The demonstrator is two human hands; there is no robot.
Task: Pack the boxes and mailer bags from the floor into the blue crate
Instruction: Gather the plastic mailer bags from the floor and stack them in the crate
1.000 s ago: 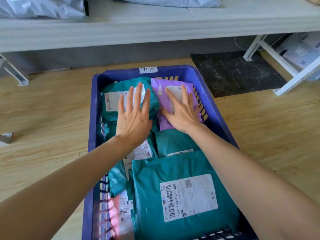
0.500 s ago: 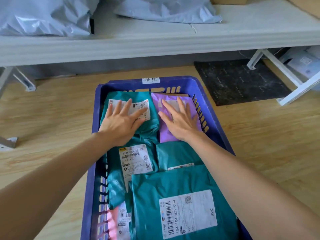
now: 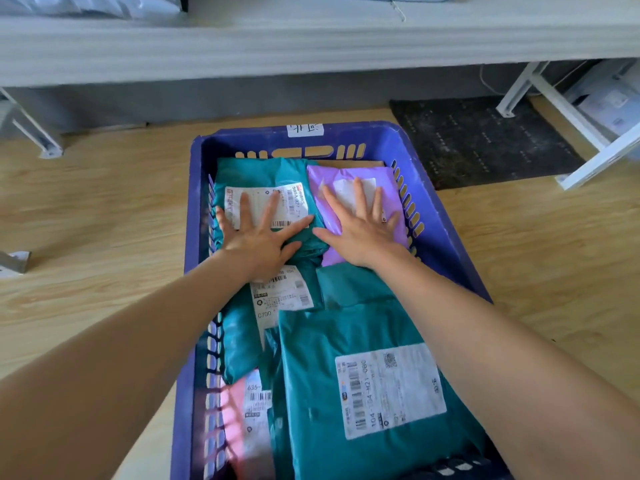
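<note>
Both hands lie flat with fingers spread and straight, gripping nothing. Our left hand [image 3: 258, 233] presses palm-down on a teal mailer bag [image 3: 263, 173], fingertips on its white label. Our right hand [image 3: 363, 230] presses the same way on a purple mailer bag [image 3: 323, 188] just to its right, fingers across that bag's label. The thumb tips sit just beside each other; we cannot tell whether they touch

Both pressed bags lie side by side at the far end of the blue crate [image 3: 446, 244], beyond our fingertips. A strip of brown cardboard [image 3: 353, 163] shows just past the purple bag, against the crate's far wall

Under our left wrist we note a second teal bag [image 3: 239, 337] with a label reading C700. Below our right wrist lies a plain teal bag [image 3: 346, 282]. Between our forearms, nearest to us, a large teal bag [image 3: 346, 341] lies label up, overlapping both. A pink bag [image 3: 232, 403] lies beneath our left forearm, against the crate's left wall

The crate stands on a wooden floor [image 3: 86, 220]. Well to the right of our right hand lie a black mat [image 3: 485, 140] and a white frame leg [image 3: 554, 109]. Beyond the crate runs a grey shelf [image 3: 311, 39], with grey bags [image 3: 86, 5] on its left part
</note>
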